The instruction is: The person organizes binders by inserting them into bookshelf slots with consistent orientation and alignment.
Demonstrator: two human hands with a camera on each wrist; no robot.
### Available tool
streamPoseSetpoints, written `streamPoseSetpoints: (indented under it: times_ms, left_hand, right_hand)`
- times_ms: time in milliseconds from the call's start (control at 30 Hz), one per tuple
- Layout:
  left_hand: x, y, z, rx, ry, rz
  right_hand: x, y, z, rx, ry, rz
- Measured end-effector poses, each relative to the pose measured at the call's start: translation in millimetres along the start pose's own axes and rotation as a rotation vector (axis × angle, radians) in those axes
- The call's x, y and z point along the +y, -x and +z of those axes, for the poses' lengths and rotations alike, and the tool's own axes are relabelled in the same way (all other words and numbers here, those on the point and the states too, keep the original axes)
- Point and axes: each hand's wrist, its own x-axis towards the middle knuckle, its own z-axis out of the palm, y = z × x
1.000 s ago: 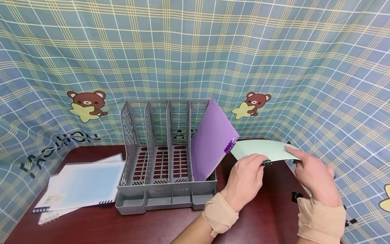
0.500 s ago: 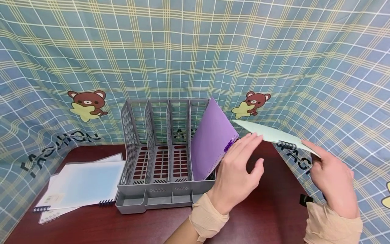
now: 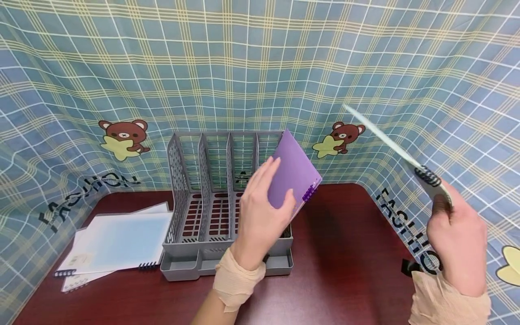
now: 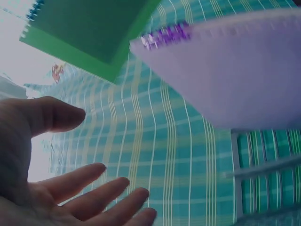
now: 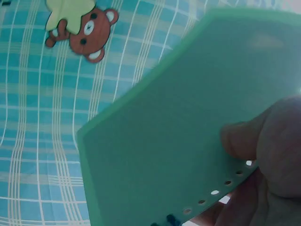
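My right hand holds a pale green spiral notebook up in the air by its bound edge, thumb on one cover and fingers behind. In the head view the notebook is seen almost edge-on, its black coil close to the hand. My left hand is raised in front of the grey file rack, fingers spread and holding nothing. Behind it a purple spiral notebook leans upright in the rack's rightmost slot, its coil facing out; the hand hides part of it. The left wrist view shows the left thumb and fingers apart.
Several white and pale blue spiral notebooks lie overlapped on the dark red table, left of the rack. Small trays run along the rack's front. A plaid curtain with bear prints surrounds the table.
The right hand has lifted the green notebook up and right, tilting it edge-on. The left hand has let go of it and moved left, in front of the purple notebook.
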Motion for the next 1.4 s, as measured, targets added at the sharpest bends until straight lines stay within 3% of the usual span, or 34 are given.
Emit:
streamPoseSetpoints:
  times_ms: [233, 400, 567, 800, 900, 967, 1033, 1133, 1200, 1400]
  left_hand:
    - [-24.4, -4.9, -28.9, -0.050, -0.136, -0.192]
    - [-46.6, -7.9, -51.5, -0.097, -0.214, -0.300]
    - [-72.8, -11.3, -75.3, -0.138, -0.289, -0.392]
    - [-100.4, -17.5, -108.0, -0.199, -0.352, -0.492]
    - [-113.4, -16.2, -119.3, -0.215, -0.379, -0.503]
    - [-122.8, -14.3, -124.5, -0.225, -0.388, -0.515]
    - [-132.2, -12.2, -128.7, -0.236, -0.393, -0.538]
    - [-145.6, -9.8, -135.4, -0.272, -0.409, -0.573]
    - [-153.5, -8.8, -141.5, -0.306, -0.446, -0.595]
    - [-172.0, -7.0, -157.9, -0.445, -0.495, -0.707]
  right_hand:
    - [-14.4, 5.3, 3.2, 0.188, -0.144, 0.045]
    - [-26.7, 12.6, 2.8, 0.215, -0.275, 0.117]
    - [-44.7, 19.2, 4.7, 0.266, -0.489, 0.091]
    - [-62.7, 22.9, 8.3, 0.311, -0.513, 0.041]
    - [-69.4, 23.5, 10.4, 0.318, -0.722, 0.048]
    - [-73.6, 25.5, 11.5, 0.312, -0.917, 0.047]
    - [-79.0, 27.2, 14.0, 0.310, -1.184, 0.017]
    - [-88.4, 31.9, 16.6, 0.310, -1.404, -0.013]
    - [-95.4, 34.7, 18.7, 0.313, -1.495, -0.071]
    - [-113.8, 45.6, 23.0, 0.332, -1.472, -0.190]
